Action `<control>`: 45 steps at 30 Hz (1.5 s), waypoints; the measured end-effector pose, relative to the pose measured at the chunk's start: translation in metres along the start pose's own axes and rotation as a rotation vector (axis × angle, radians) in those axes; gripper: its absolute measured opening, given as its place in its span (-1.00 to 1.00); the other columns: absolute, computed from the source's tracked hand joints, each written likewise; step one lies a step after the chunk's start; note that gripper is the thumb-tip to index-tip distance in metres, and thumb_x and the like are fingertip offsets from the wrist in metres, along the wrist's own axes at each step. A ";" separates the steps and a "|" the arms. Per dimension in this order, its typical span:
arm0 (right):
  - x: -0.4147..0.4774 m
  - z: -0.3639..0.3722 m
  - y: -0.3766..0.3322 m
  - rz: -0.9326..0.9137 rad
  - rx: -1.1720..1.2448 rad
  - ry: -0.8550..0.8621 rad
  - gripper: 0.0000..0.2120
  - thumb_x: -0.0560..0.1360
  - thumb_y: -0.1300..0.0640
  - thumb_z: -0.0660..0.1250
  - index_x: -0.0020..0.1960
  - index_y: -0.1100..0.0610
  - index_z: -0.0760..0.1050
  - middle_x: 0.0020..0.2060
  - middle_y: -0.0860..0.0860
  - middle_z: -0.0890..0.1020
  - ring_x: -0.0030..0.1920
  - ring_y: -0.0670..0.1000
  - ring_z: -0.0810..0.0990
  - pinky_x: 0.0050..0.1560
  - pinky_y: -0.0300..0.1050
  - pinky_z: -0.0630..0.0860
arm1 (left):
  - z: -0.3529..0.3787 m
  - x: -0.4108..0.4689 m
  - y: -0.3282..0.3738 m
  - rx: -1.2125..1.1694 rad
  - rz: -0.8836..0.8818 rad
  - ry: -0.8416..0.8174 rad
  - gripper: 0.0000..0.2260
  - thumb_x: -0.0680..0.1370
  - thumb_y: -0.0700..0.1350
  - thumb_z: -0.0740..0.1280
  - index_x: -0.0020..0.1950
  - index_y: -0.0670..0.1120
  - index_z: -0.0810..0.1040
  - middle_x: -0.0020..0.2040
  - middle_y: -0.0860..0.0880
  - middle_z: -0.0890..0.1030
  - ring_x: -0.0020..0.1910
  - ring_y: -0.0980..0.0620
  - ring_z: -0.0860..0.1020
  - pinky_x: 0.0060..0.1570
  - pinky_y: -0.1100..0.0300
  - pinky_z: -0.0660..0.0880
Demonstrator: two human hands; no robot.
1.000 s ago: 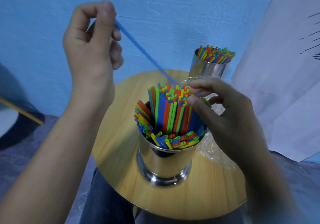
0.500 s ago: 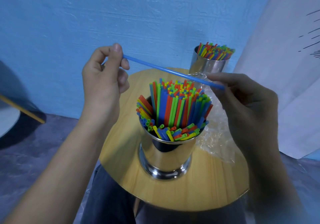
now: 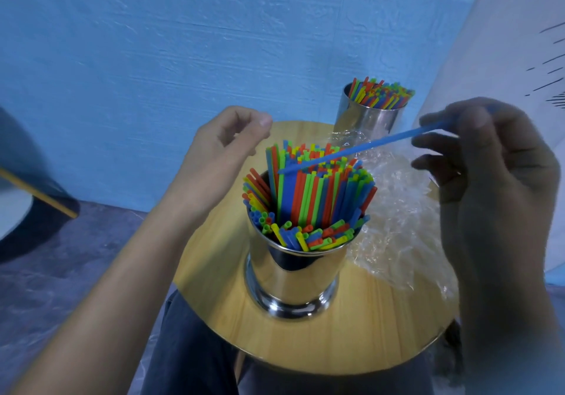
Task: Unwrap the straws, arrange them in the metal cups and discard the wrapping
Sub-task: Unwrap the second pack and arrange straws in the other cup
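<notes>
A shiny metal cup (image 3: 295, 272) full of red, green, blue and yellow straws stands in the middle of the round wooden table (image 3: 351, 330). My right hand (image 3: 489, 168) pinches one end of a loose blue straw (image 3: 357, 148), which slants down to the left over the cup's straws. My left hand (image 3: 226, 150) hovers just left of the cup with curled fingers and holds nothing. A second metal cup (image 3: 367, 118) with straws stands at the table's far edge. Crumpled clear plastic wrapping (image 3: 394, 211) lies on the table to the right of the near cup.
A blue wall rises behind the table and a white sheet (image 3: 504, 58) hangs at the right. My dark trousers (image 3: 189, 352) show below the table's front edge. A dark round object with a yellow stick (image 3: 36, 193) sits at the far left on the grey floor.
My left hand has let go of the blue straw and dropped beside the cup. My right hand has moved right and up, now holding the straw alone by its far end.
</notes>
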State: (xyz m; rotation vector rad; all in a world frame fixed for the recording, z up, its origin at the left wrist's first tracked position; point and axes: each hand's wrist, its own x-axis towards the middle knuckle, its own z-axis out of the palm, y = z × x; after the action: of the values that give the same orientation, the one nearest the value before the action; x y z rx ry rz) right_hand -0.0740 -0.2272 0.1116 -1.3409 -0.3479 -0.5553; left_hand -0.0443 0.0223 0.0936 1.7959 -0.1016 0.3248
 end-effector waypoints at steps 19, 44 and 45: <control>-0.010 0.015 0.016 -0.224 -0.829 -0.476 -0.84 0.53 -0.16 0.31 -0.02 -0.13 0.60 -0.05 -0.26 0.58 0.06 -0.10 0.49 -0.06 -0.39 0.33 | 0.003 0.016 0.009 0.213 0.065 -0.292 -0.92 0.59 -0.17 0.43 -0.04 0.00 0.69 -0.09 -0.13 0.66 -0.23 0.16 0.59 -0.17 0.24 0.53; -0.006 0.017 0.019 -0.201 -0.769 -0.401 -0.82 0.57 -0.11 0.31 0.03 -0.08 0.64 -0.06 -0.21 0.61 -0.01 -0.19 0.52 -0.09 -0.38 0.32 | 0.016 0.020 0.034 -0.017 0.380 -0.087 -0.94 0.57 -0.20 0.43 -0.02 -0.04 0.65 -0.18 0.00 0.64 -0.17 0.09 0.60 -0.14 0.16 0.54; -0.006 0.018 0.020 -0.201 -0.770 -0.393 -0.82 0.57 -0.11 0.32 0.04 -0.08 0.64 -0.07 -0.23 0.60 -0.02 -0.21 0.51 -0.08 -0.37 0.32 | 0.015 0.020 0.035 -0.061 0.403 -0.027 -0.91 0.57 -0.21 0.42 -0.02 -0.02 0.63 -0.17 0.01 0.65 -0.20 0.10 0.60 -0.17 0.19 0.53</control>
State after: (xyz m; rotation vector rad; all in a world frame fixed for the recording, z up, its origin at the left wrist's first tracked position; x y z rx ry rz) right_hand -0.0667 -0.2064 0.0958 -2.1866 -0.6325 -0.6192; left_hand -0.0311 0.0008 0.1284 1.7120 -0.4913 0.5769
